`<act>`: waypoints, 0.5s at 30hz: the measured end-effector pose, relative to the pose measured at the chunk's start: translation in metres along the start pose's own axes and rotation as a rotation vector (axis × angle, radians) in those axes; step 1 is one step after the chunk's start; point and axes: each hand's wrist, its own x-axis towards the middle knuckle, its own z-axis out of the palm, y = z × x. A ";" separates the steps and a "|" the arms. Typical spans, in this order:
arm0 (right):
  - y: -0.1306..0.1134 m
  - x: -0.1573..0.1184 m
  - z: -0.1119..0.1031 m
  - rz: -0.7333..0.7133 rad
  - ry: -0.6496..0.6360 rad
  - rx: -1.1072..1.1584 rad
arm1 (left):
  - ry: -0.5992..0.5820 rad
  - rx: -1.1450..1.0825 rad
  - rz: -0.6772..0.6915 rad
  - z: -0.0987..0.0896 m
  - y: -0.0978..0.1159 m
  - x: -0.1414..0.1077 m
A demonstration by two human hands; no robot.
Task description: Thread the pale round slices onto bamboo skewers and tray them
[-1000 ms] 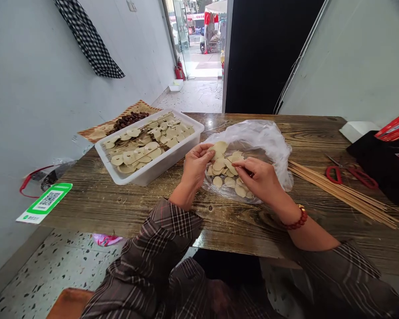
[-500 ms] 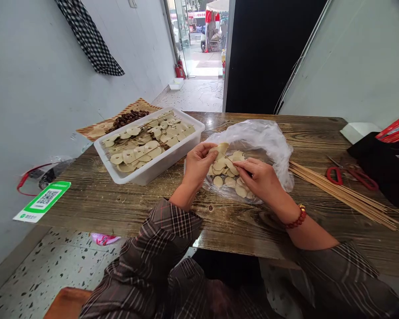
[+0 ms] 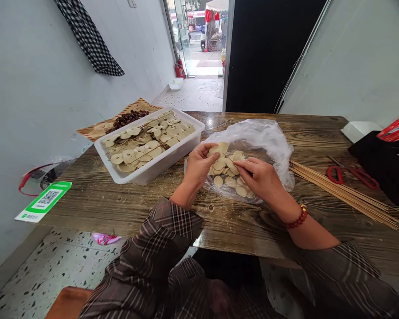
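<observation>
My left hand (image 3: 201, 164) is closed on a thin, pale round slice (image 3: 222, 147), thumb on top. My right hand (image 3: 257, 176) pinches a thin skewer (image 3: 230, 158) whose far end meets the slices by the left fingers; how far it goes in is hidden. Beneath both hands, a clear plastic bag (image 3: 266, 135) lies spread with several loose pale slices (image 3: 241, 190) on it. To the left stands a white plastic tub (image 3: 153, 173) holding many skewered slices (image 3: 152, 148).
A bundle of bamboo skewers (image 3: 344, 195) and red-handled scissors (image 3: 334, 175) lie at the right, beside a black holder (image 3: 369, 161). Behind the tub, dark brown pieces (image 3: 128, 118) rest on patterned paper (image 3: 96, 129). A green QR-code card (image 3: 44, 201) sits at the table's left edge.
The slice in my left hand is tilted slightly differently, its face turned more into view. My right hand holds nearly the same place with the skewer.
</observation>
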 end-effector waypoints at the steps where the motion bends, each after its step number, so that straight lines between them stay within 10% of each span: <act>1: 0.000 0.000 0.000 0.002 -0.004 -0.002 | 0.008 0.004 0.013 0.000 -0.001 0.000; 15: -0.001 0.000 0.000 0.020 -0.060 -0.096 | 0.068 0.404 0.222 0.002 0.001 -0.003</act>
